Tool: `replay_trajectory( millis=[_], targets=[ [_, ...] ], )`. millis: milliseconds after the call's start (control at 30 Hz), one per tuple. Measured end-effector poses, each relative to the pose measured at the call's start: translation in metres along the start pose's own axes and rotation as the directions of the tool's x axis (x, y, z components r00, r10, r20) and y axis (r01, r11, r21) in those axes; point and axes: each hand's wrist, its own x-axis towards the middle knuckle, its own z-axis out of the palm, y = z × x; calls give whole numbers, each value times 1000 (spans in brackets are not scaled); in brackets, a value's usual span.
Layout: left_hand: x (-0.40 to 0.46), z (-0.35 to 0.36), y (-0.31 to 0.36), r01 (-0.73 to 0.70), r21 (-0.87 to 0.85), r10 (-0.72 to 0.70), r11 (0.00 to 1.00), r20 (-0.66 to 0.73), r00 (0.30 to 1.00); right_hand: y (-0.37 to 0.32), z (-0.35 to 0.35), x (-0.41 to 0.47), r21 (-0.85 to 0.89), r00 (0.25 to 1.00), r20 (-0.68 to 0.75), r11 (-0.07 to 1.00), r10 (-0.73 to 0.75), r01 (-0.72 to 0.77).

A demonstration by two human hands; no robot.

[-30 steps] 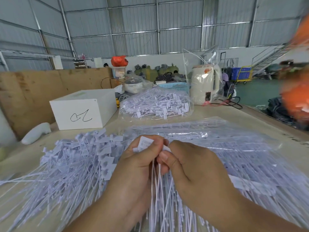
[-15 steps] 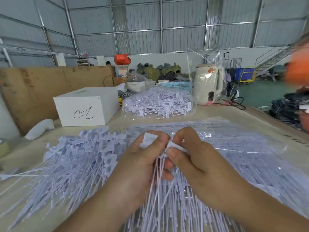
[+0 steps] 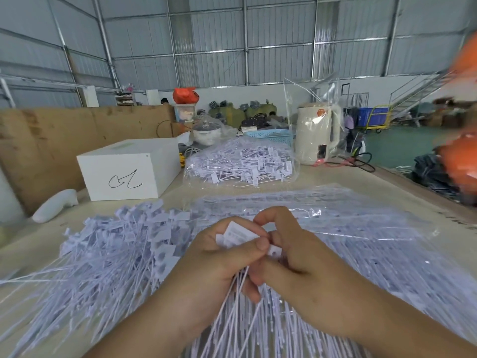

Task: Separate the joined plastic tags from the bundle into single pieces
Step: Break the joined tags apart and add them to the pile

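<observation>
Held: joined tags (image 3: 238, 235), my left hand (image 3: 216, 270) gripping the heads so they stay steady. My right hand (image 3: 296, 267) pinches one tag (image 3: 274, 250) to snap it free, I judge.

two bare forearms come up from the bottom edge, no sleeves on either. the left hand (image 3: 206, 275) and right hand (image 3: 304, 275) are ungloved, with no ring, watch or band showing. the fingers (image 3: 260, 244) have short, trimmed, unpainted nails, clearest on the left thumb.
</observation>
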Motion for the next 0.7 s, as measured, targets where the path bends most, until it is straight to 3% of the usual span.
replay_trajectory(
  millis=[200,467,700],
  targets=[
    [3,-7,8,-24,-34,20,999,-134,991,3,-20,0,-106,998,40,994,41,-36],
    [1,-6,2,61,123,-50,991,-86,995,1,-18,0,-226,990,126,974,62,-32],
    [1,5,1,87,-154,-110,984,-151,982,-4,-4,-1,-321,993,-117,947,-29,-10]
  ],
)
